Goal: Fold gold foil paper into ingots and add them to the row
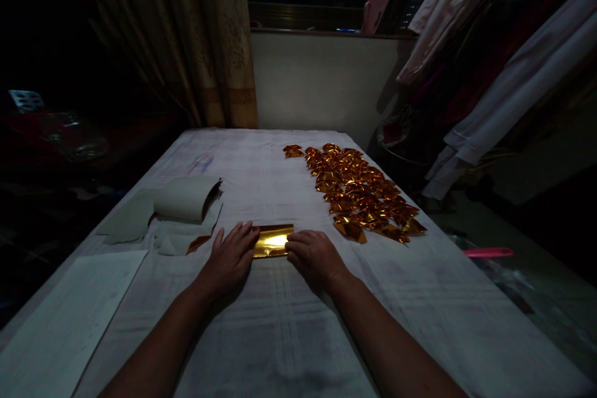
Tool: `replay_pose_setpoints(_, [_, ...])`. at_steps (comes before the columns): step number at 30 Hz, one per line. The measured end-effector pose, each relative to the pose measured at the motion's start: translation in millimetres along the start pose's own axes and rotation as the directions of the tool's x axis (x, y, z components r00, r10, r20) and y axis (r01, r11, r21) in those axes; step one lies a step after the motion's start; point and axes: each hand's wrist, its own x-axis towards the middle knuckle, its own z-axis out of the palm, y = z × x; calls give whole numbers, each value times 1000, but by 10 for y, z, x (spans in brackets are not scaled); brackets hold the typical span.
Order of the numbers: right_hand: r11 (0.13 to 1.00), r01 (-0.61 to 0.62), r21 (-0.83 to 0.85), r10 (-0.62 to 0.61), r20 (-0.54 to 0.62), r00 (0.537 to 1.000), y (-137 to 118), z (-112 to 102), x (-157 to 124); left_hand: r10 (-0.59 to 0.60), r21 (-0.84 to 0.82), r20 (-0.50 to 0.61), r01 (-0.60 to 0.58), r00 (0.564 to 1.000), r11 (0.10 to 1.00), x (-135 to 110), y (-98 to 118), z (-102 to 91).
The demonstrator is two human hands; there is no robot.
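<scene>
A folded strip of gold foil paper lies on the white-covered table in front of me. My left hand lies flat with its fingers spread, fingertips pressing the strip's left end. My right hand rests at the strip's right end, fingers curled down onto its edge. A long pile of several folded gold paper pieces stretches along the table's right side, beyond my right hand.
A stack of grey paper sheets with one curled up lies left of the strip. A large white sheet covers the near left corner. A curtain hangs behind; hanging clothes crowd the right. A pink object sits off the table's right edge.
</scene>
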Motion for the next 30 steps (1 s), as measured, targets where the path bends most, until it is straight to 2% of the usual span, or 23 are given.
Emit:
replay_pose_setpoints(5, [1000, 2, 10, -2, -5, 1000, 12, 17, 0, 100, -32, -125, -105, 987, 994, -39, 105, -95])
replay_pose_setpoints(10, [1000, -19, 21, 20, -41, 999, 30, 62, -6, 109, 11, -225, -109, 968, 994, -17, 176, -101])
replay_pose_setpoints(14, [998, -44, 41, 45, -35, 998, 29, 58, -13, 46, -23, -237, -53, 971, 998, 10, 192, -80])
replay_pose_setpoints(18, [987, -145, 69, 149, -54, 987, 27, 44, -18, -68, -83, -222, 51, 973, 995, 47, 211, -61])
replay_pose_setpoints(27, [926, -352, 133, 367, -103, 925, -78, 82, 66, -218, -150, -182, 193, 959, 970, 96, 230, -56])
replay_pose_setpoints(30, [910, -392, 134, 408, -128, 904, -100, 93, 83, -230, -152, -190, 203, 954, 967, 106, 235, -50])
